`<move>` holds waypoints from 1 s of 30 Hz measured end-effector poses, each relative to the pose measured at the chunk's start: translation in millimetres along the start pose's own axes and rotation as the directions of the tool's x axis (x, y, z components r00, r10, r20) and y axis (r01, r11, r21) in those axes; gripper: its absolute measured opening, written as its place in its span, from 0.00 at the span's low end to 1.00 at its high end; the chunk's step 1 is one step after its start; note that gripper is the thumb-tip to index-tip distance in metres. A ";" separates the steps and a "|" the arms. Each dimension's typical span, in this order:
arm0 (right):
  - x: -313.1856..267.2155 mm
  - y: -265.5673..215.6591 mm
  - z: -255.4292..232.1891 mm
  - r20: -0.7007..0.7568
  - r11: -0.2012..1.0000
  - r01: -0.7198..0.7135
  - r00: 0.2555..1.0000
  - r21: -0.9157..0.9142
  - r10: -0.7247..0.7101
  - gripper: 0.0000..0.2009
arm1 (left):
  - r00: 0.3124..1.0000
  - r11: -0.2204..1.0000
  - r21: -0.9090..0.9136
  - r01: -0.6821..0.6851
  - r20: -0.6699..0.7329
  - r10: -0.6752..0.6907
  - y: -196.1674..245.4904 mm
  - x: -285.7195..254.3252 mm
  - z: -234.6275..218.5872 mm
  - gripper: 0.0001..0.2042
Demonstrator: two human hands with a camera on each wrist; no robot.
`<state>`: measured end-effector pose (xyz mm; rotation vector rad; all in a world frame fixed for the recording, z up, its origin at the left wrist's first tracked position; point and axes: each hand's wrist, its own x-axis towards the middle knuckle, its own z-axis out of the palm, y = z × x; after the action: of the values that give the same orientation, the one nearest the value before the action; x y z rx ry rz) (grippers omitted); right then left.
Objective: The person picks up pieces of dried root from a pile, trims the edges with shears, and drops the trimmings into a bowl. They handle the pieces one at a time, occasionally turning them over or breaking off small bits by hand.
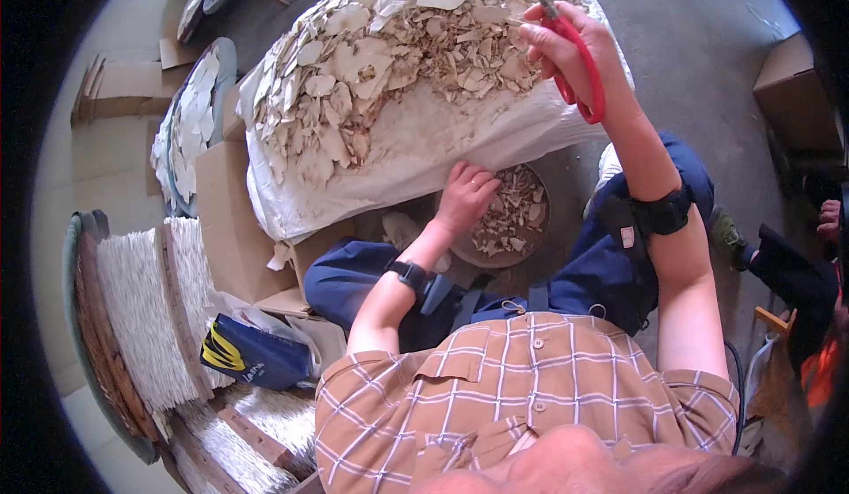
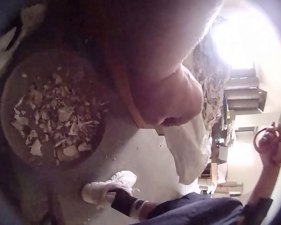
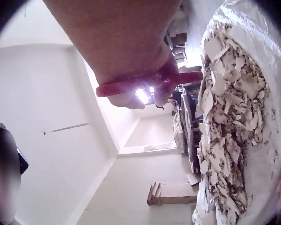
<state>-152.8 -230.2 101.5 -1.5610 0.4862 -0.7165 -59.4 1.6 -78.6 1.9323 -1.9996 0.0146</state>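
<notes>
Raised over the right end of the table, my right hand holds scissors with red handles, the metal blades pointing up and away. In the right wrist view the red handle crosses the hand. My left hand rests at the near edge of the white plastic sheet, fingers lightly bent and nothing visible in them. On the sheet lies a broad heap of pale, flat, flaky pieces. Below the left hand, a round basin on the floor contains small fragments.
Cardboard boxes stand left of the table. Stacked white sheets and a blue bag are nearer at left. Round trays with pale pieces lean behind. Another person's hand shows at far right, below a box.
</notes>
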 end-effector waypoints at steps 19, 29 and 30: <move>5.6 -0.3 -14.3 -0.094 0.997 0.003 0.996 0.075 0.004 0.11 | 0.934 0.953 0.256 0.159 -0.352 -0.061 -76.0 104.2 -29.1 0.09; 4.2 8.7 1.8 0.047 0.998 -0.065 0.997 0.017 0.064 0.11 | 0.513 -0.006 -0.980 0.201 0.110 -0.851 -89.9 46.6 -70.4 0.13; 3.5 10.8 6.6 0.059 0.998 -0.062 0.996 0.023 0.060 0.11 | 0.503 0.001 -0.980 0.200 0.102 -0.858 -86.8 42.2 -78.5 0.13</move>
<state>-144.6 -229.2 91.3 -1.5332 0.4777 -0.6265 44.0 -25.0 -14.8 1.3878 -0.2890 -0.6266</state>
